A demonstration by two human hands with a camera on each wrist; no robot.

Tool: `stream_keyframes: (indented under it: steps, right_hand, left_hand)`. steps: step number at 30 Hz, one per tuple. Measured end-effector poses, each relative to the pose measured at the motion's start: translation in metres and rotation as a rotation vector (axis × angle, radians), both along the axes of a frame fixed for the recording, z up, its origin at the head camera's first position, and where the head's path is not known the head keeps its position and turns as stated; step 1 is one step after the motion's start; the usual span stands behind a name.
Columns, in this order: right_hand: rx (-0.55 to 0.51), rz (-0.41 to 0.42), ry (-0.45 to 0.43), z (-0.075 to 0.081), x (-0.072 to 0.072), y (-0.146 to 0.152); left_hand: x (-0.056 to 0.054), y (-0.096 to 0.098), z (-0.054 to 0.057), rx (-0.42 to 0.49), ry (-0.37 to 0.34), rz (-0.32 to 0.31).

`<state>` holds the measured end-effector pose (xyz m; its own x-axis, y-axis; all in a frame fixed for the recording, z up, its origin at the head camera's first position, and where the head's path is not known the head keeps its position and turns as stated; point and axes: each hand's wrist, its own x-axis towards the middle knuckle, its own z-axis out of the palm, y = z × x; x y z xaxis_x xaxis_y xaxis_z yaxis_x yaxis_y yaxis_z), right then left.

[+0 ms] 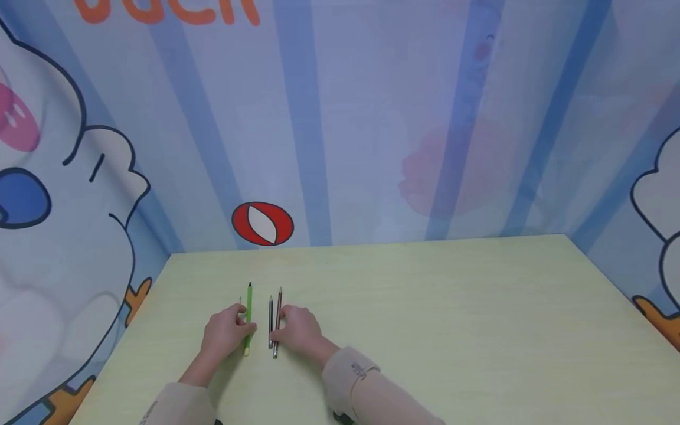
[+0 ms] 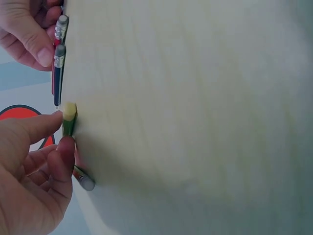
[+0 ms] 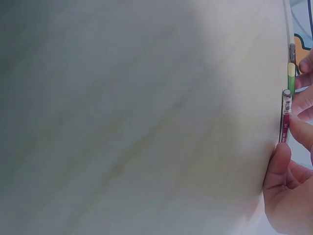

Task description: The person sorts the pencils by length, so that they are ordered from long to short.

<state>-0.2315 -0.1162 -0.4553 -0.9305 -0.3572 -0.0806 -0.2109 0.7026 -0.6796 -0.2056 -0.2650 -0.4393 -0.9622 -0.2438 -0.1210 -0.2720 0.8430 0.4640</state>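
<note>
My left hand (image 1: 225, 333) pinches a green pencil (image 1: 249, 301) with a yellow end, thumb on its right side and fingers on its left. Another pencil (image 2: 84, 179) with a metal-coloured end lies just left of the green one, mostly hidden under that hand. My right hand (image 1: 300, 332) holds a dark red pencil (image 1: 278, 313) between thumb and fingers. Close along its left side lies a dark pencil (image 1: 270, 321), overlapped by the right thumb tip in the head view. All the pencils point away from me, roughly side by side, with a narrow gap between the two pairs.
The pale wooden table (image 1: 451, 319) stretches far to the right of the hands. Its back edge meets a blue striped backdrop (image 1: 361, 147) printed with cartoon figures, and more printed backdrop stands along the left and right sides.
</note>
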Motion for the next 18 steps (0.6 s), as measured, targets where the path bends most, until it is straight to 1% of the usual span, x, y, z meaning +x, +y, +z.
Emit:
stream_keyframes:
  steps: [7, 9, 14, 18]
  right_hand:
    - [0.009, 0.007, 0.038, 0.0005, -0.0001, 0.0017]
    - [0.006, 0.003, 0.033, 0.0013, 0.0000, 0.0023]
    - [0.002, -0.036, -0.027, 0.0035, -0.0004, 0.0026]
    - [0.000, -0.058, -0.031, 0.0041, 0.0000, 0.0030]
  left_hand:
    - [0.0006, 0.0013, 0.0005, -0.006, -0.004, 0.003]
    - [0.0008, 0.0014, 0.0005, -0.010, 0.002, -0.003]
    - [0.0011, 0.0016, 0.0003, -0.020, 0.014, -0.011]
    - [0.0011, 0.0019, 0.0006, -0.030, 0.007, -0.007]
